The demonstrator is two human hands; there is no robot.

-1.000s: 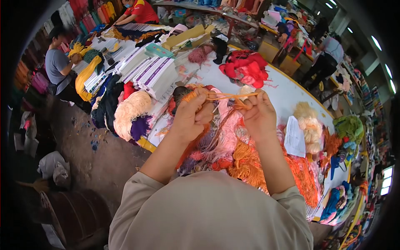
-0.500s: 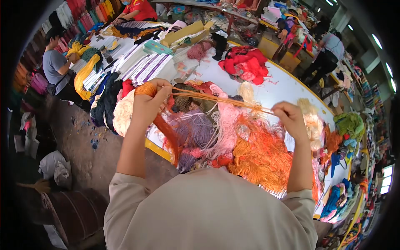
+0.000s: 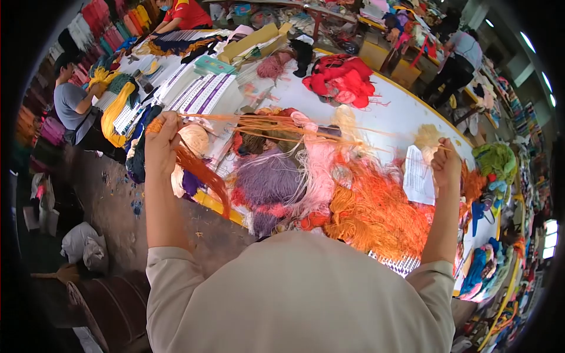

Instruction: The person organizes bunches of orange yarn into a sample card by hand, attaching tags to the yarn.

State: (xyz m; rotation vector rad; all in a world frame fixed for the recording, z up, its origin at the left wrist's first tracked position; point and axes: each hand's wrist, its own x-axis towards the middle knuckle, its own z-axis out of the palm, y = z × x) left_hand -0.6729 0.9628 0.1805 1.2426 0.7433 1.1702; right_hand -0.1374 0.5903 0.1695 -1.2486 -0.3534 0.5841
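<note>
Stretched across the view above the table are several strands of orange yarn point(image 3: 265, 125). My left hand point(image 3: 163, 136) is closed on one end, with a thick orange loop around its fingers and a darker rust-orange tail point(image 3: 203, 173) hanging below. At the other end, my right hand point(image 3: 445, 159) pinches the strands, raised near a printed white paper point(image 3: 419, 179). Beneath the strands lie purple yarn point(image 3: 271, 179), pink yarn point(image 3: 321, 167) and a large tangled orange heap point(image 3: 376, 220). A cream ball of yarn point(image 3: 194, 139) sits beside my left hand.
Red yarn point(image 3: 338, 79) lies farther back on the white table point(image 3: 400, 120), which has a yellow edge. Punched cards point(image 3: 200, 94) are stacked at the left. A person in grey point(image 3: 73, 103), one in red point(image 3: 191, 15) and another point(image 3: 459, 65) stand around. A drum point(image 3: 109, 306) is on the floor.
My hands have moved apart, the left one to the left and the right one to the right. The orange strands between them now span a wider stretch, and the white paper is more exposed.
</note>
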